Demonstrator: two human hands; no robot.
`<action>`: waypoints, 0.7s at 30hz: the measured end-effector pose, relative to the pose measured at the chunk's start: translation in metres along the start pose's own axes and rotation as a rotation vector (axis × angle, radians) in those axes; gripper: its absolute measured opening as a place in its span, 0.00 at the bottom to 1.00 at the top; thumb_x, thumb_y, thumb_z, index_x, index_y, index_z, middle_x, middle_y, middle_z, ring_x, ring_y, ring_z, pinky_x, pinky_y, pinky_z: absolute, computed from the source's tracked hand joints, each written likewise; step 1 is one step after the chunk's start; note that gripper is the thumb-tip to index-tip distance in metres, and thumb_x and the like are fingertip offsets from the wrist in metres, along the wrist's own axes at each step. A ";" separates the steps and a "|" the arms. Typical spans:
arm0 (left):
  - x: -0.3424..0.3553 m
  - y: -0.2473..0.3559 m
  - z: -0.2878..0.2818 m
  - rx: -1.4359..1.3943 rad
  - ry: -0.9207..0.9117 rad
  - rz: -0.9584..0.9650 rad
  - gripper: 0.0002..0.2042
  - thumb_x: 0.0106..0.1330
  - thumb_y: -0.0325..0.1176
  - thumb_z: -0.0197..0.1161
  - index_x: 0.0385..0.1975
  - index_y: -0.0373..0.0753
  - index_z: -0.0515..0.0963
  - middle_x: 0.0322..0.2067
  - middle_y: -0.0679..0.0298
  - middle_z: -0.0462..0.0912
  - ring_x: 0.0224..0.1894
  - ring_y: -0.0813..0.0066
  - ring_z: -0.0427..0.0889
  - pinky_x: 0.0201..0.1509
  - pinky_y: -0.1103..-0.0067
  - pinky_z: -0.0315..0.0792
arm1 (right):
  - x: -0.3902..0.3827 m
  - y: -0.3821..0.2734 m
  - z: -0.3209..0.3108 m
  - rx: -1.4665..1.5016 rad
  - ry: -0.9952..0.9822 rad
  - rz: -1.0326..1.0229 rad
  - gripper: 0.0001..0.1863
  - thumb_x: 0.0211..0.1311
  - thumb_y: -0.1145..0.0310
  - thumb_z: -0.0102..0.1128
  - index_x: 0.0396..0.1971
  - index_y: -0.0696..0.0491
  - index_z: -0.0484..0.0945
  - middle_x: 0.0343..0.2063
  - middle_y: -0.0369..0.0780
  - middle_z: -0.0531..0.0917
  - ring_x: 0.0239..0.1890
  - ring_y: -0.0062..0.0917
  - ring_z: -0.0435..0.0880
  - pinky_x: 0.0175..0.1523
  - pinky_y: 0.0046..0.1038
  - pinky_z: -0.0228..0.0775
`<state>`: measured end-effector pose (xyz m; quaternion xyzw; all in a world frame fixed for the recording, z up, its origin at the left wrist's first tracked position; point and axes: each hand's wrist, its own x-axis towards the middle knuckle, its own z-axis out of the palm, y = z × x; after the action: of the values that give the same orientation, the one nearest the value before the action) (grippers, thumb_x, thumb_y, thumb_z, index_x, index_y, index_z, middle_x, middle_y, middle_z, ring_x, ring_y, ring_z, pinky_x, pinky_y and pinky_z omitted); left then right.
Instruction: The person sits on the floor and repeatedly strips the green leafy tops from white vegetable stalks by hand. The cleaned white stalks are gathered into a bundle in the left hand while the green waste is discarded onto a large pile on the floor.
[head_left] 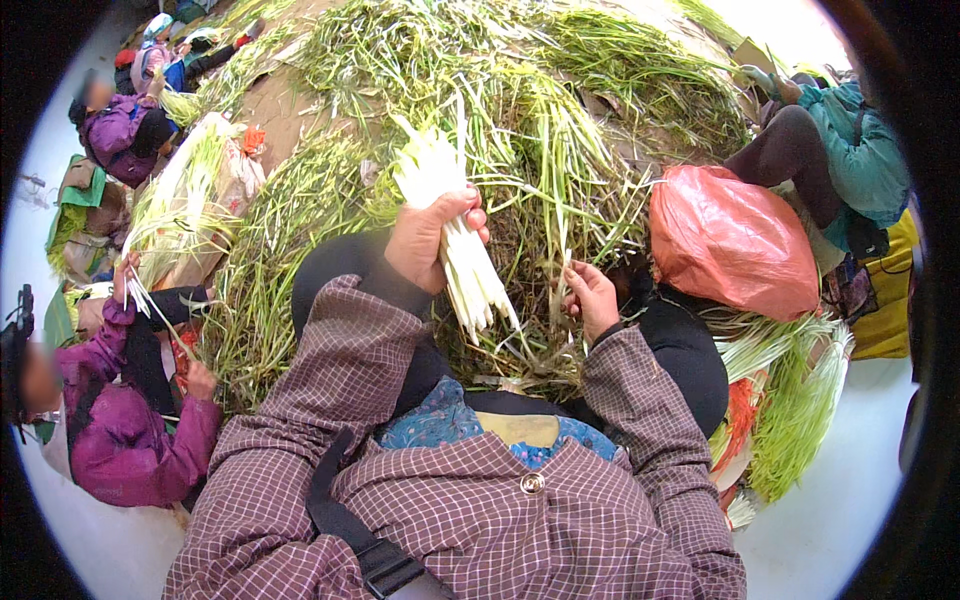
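My left hand [437, 238] is wrapped round a bundle of blanched leafy stalks [472, 280], white at the lower ends and pale yellow-green on top. The bundle leans slightly, raised in front of my lap. To its right, the fingers of my right hand [592, 300] are pinched on the lower end of a thin stalk [562, 240] that runs up into the heap. A large heap of loose green and yellow stalks [510, 120] spreads out before my knees, with darker, wilted leaves close to me.
A red plastic sack [735, 240] stands at my right, with bundled green stalks [800, 410] below it. Co-workers sit along both sides: a person in purple [140, 440] handling stalks, another in teal [855, 150]. A bundle of pale stalks [180, 190] lies at the left.
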<state>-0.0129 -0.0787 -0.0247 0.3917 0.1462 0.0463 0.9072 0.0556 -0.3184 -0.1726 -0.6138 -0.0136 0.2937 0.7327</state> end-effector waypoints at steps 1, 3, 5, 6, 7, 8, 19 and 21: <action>-0.003 -0.001 0.000 0.019 0.007 -0.010 0.09 0.60 0.29 0.60 0.36 0.36 0.70 0.28 0.66 0.73 0.26 0.80 0.74 0.32 0.80 0.75 | -0.007 -0.005 0.008 0.047 0.036 0.026 0.10 0.65 0.68 0.52 0.43 0.55 0.74 0.25 0.37 0.83 0.13 0.09 0.70 0.16 0.11 0.57; -0.001 -0.003 0.000 0.034 0.021 -0.020 0.09 0.60 0.29 0.60 0.37 0.36 0.70 0.27 0.66 0.74 0.25 0.80 0.74 0.31 0.79 0.75 | -0.018 -0.025 0.021 0.101 -0.073 -0.045 0.10 0.65 0.68 0.54 0.43 0.55 0.75 0.25 0.37 0.83 0.14 0.08 0.71 0.17 0.11 0.59; 0.000 -0.006 -0.001 0.062 0.028 -0.018 0.09 0.60 0.28 0.60 0.37 0.36 0.70 0.27 0.66 0.74 0.25 0.80 0.74 0.30 0.80 0.75 | -0.021 -0.024 0.023 -0.037 -0.157 -0.042 0.10 0.65 0.67 0.54 0.41 0.56 0.75 0.26 0.37 0.84 0.14 0.08 0.72 0.18 0.11 0.61; 0.000 -0.006 -0.001 0.086 0.022 -0.040 0.09 0.59 0.28 0.61 0.37 0.36 0.69 0.28 0.66 0.74 0.25 0.80 0.74 0.30 0.79 0.75 | -0.019 -0.022 0.025 -0.075 -0.134 -0.011 0.09 0.64 0.67 0.55 0.39 0.57 0.75 0.27 0.38 0.84 0.15 0.09 0.73 0.19 0.11 0.62; -0.001 -0.008 0.001 0.083 0.046 -0.021 0.09 0.58 0.27 0.61 0.36 0.36 0.70 0.26 0.66 0.74 0.24 0.80 0.74 0.30 0.79 0.75 | -0.023 -0.020 0.027 -0.025 -0.093 -0.033 0.08 0.64 0.68 0.56 0.37 0.57 0.75 0.27 0.38 0.84 0.16 0.10 0.74 0.20 0.12 0.64; 0.001 -0.009 0.003 0.096 0.055 -0.017 0.09 0.58 0.28 0.62 0.36 0.35 0.70 0.25 0.66 0.75 0.23 0.80 0.75 0.29 0.80 0.75 | -0.024 -0.022 0.026 -0.001 -0.116 -0.051 0.08 0.63 0.68 0.56 0.37 0.57 0.75 0.27 0.38 0.84 0.17 0.11 0.74 0.20 0.12 0.65; 0.000 -0.047 -0.003 0.429 0.097 -0.090 0.08 0.55 0.26 0.66 0.33 0.32 0.77 0.19 0.64 0.79 0.19 0.78 0.78 0.21 0.81 0.74 | -0.040 -0.027 0.041 0.048 -0.241 -0.184 0.06 0.59 0.74 0.61 0.36 0.57 0.76 0.26 0.35 0.82 0.20 0.11 0.75 0.24 0.14 0.66; 0.000 -0.052 -0.005 0.470 0.099 -0.048 0.09 0.55 0.26 0.67 0.33 0.32 0.77 0.19 0.64 0.79 0.18 0.77 0.78 0.21 0.81 0.74 | -0.038 -0.018 0.044 0.028 -0.299 -0.176 0.06 0.58 0.75 0.61 0.35 0.58 0.77 0.24 0.33 0.81 0.20 0.11 0.75 0.24 0.14 0.66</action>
<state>-0.0160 -0.1111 -0.0662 0.5857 0.2066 0.0088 0.7837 0.0150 -0.2974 -0.1327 -0.5492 -0.1720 0.3167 0.7540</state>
